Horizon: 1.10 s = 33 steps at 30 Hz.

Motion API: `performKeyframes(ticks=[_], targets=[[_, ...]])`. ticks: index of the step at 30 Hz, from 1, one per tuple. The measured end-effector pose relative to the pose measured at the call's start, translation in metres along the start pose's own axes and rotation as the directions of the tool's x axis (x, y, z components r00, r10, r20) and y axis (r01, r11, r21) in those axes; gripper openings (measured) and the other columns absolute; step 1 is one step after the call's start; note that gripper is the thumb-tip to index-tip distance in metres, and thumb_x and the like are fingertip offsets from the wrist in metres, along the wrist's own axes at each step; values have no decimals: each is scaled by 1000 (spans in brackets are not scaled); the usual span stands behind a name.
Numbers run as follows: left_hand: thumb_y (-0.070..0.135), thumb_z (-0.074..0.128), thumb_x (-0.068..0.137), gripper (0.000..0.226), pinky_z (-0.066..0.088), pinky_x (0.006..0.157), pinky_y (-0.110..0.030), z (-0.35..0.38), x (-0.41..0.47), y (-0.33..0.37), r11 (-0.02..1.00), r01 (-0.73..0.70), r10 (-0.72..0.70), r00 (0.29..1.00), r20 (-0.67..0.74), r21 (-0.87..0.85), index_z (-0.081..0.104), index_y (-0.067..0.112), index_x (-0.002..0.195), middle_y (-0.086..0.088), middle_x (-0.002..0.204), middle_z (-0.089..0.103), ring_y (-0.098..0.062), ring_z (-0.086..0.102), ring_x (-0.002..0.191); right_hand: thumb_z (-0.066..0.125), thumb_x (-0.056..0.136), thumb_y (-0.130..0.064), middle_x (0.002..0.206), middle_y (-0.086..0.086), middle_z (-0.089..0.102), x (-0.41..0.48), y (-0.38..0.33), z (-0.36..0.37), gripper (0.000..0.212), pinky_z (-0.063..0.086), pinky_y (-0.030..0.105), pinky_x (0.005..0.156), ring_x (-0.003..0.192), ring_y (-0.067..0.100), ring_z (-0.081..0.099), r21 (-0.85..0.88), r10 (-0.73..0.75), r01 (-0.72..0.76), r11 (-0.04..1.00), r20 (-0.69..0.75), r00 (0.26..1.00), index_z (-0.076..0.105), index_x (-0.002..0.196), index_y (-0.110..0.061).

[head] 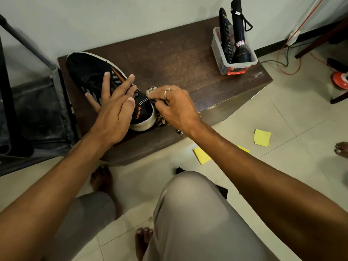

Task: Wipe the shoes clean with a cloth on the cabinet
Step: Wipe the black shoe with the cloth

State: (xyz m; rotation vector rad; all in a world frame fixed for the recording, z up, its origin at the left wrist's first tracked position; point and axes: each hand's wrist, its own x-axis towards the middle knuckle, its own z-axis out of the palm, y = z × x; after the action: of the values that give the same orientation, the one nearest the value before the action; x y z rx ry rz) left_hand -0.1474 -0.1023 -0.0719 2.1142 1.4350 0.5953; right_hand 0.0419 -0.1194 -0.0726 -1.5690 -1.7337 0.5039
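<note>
Left hand (113, 113) presses the shoe (88, 72) with straight fingers; right hand (175, 108) clenches the cloth (151, 90) against its heel.

1. A worktop (178, 59) stands against the wall.
2. A shoe (88, 72) lies on its left part, toe towards the wall, heel at the near edge.
3. The left hand (113, 110) rests on the shoe; the right hand (175, 106), just right of the heel, holds a cloth (151, 90) against it.
4. A container (216, 48) sits at the far right corner, with a torch (238, 34) and a remote (225, 29) standing in it.
5. Paper pieces (262, 137) lie on the floor (282, 113) to the right.
</note>
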Motion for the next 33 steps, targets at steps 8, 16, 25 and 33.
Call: performKeyframes(ticks=[8, 16, 25, 33], targets=[[41, 18, 95, 68, -28, 113, -61, 2, 2, 0, 999, 17, -17, 1000, -5, 34, 46, 16, 151, 23, 165, 21, -6, -18, 154, 64, 89, -1, 110, 2, 77, -12, -5, 16, 27, 56, 41, 99, 109, 16, 68, 168, 103, -85, 982, -105, 989, 80, 107, -12], [43, 17, 95, 69, -28, 112, -59, 3, 4, -3, 999, -3, 3, 1000, -15, 39, 48, 18, 151, 22, 165, 22, -5, -17, 154, 63, 88, 0, 111, 1, 76, -30, -7, 16, 28, 54, 37, 102, 110, 15, 67, 191, 82, -64, 980, -91, 992, 80, 107, -12], [69, 47, 90, 89, -3, 120, -61, 4, -15, 25, 981, 194, -180, 942, -283, 21, 25, 20, 161, 0, 171, -7, -30, -14, 156, 64, 87, 0, 128, -5, 57, -30, -19, -8, 48, 49, 18, 102, 116, 2, 58, 241, 230, -226, 944, 9, 973, 68, 130, -19], [60, 71, 84, 117, 0, 125, -51, 33, -31, 65, 768, 499, -606, 770, -201, -401, -5, 16, 162, -12, 171, 0, -24, 4, 157, 71, 85, -10, 112, -8, 70, -30, -26, -22, 32, 57, 27, 92, 103, 2, 66, 244, 365, -367, 897, 54, 929, 73, 115, -22]])
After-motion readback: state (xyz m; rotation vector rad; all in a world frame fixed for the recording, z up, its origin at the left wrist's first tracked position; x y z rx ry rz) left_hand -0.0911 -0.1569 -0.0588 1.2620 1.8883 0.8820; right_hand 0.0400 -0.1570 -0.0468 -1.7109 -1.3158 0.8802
